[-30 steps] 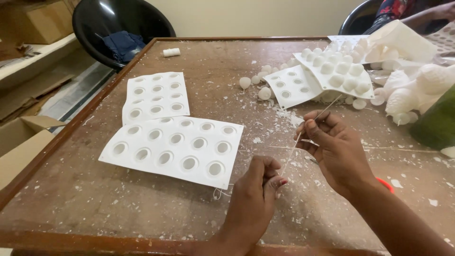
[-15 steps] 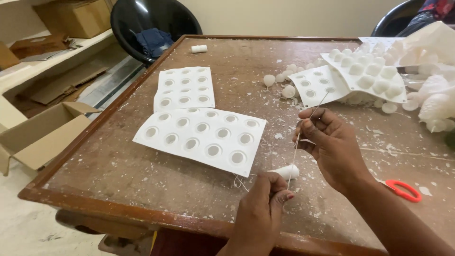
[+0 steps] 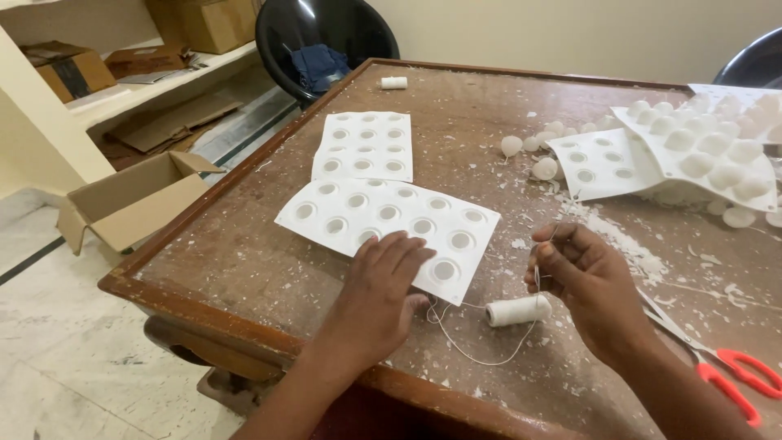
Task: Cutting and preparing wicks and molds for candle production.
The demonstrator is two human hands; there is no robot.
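A person's right hand [image 3: 588,281] pinches a thin white thread [image 3: 481,356] between fingertips closed tightly over it, so the exact grip point is hidden and the fine strand above the knuckles is hard to make out against the pale debris. The thread loops down across the tabletop [image 3: 244,261] and back to a small white spool [image 3: 518,310] lying on its side just left of that hand, between the two hands. The left hand [image 3: 380,287] lies flat, fingers spread and pressed on the near edge of a white mould sheet [image 3: 389,220], a soft-looking slab with rows of round cups; its palm covers part of the sheet's lower corner. A second, smaller white mould sheet [image 3: 364,146] lies just beyond it, the two nearly touching. At the far right, more moulds [image 3: 692,151] are stacked and cut off by the frame edge, with small white balls [image 3: 544,169] scattered beside them. Red-handled scissors [image 3: 717,367] lie near the right wrist, partly behind the forearm. The worn brown wooden tabletop is littered with white flakes. A black chair [image 3: 326,37] holding blue cloth stands at the far edge, and an open cardboard box [image 3: 130,200] sits on the floor at left.
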